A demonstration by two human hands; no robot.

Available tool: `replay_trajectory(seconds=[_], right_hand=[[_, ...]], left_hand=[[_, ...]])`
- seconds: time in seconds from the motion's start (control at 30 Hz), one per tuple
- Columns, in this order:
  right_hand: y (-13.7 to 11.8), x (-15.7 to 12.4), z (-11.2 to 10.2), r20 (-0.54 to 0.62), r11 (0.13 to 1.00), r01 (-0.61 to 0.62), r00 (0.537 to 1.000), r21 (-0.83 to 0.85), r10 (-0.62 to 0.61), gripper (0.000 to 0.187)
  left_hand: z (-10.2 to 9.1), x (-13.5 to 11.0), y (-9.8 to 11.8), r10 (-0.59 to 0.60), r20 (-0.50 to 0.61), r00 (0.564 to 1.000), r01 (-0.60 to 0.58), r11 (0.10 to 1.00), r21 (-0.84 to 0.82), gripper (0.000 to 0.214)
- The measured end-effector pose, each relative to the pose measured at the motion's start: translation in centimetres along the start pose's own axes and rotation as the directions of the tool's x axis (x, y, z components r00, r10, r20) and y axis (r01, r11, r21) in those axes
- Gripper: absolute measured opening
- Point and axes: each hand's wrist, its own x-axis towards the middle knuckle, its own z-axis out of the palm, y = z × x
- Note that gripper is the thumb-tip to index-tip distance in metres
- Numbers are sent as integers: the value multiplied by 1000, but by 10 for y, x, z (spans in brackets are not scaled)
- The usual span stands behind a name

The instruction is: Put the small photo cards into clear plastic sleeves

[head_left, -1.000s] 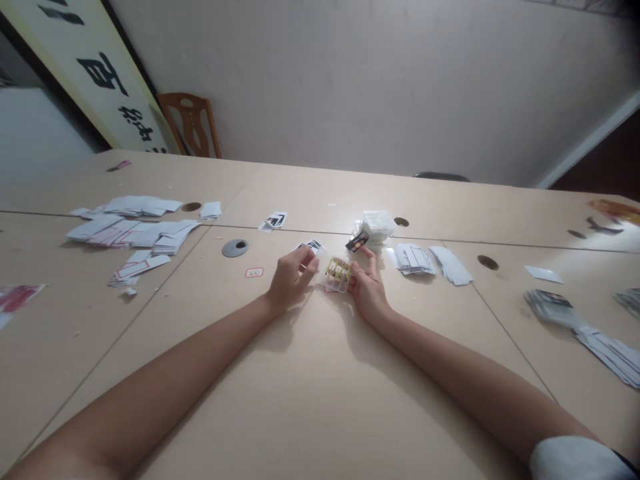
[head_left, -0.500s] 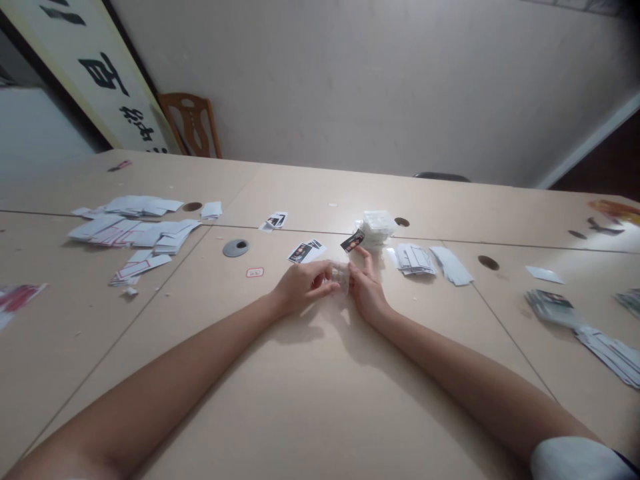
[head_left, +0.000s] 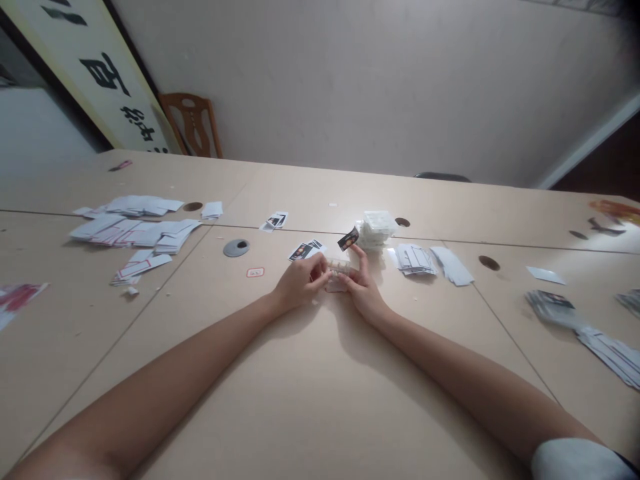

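Observation:
Between my hands is a small clear plastic case, low over the table. My left hand pinches its left side with thumb and fingers. Across from it, my right hand grips the right side. A small dark printed card sticks up at the tip of my right index finger. Just beyond my left hand lie several dark printed cards with white edges. A stack of clear plastic cases stands behind my right hand.
White paper piles spread over the left of the table, with a round grommet and a red-framed label nearer. To the right lie card stacks, white strips and a pile of filled cases.
The clear case has tilted down flatter between my hands, and my fingers have shifted on it. The dark card at my right index finger has moved slightly left.

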Motion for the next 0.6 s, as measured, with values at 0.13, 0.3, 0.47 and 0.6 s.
replay_trajectory(seconds=[0.13, 0.3, 0.47, 0.6], right_hand=[[-2, 0, 2, -20, 999, 5, 1000, -49, -6, 80], [0, 1, 1, -20, 993, 28, 999, -113, -30, 78], [1, 2, -1, 4, 991, 42, 999, -126, -41, 78], [0, 1, 0, 2, 995, 38, 999, -96, -37, 77]], left_hand=[[0, 5, -8, -148, -60, 987, 128, 956, -263, 24], [0, 10, -17, -219, 0, 976, 197, 880, -432, 33], [-3, 10, -15, -206, 50, 977, 207, 876, -436, 30], [-3, 11, -16, -202, 65, 977, 210, 884, -418, 30]])
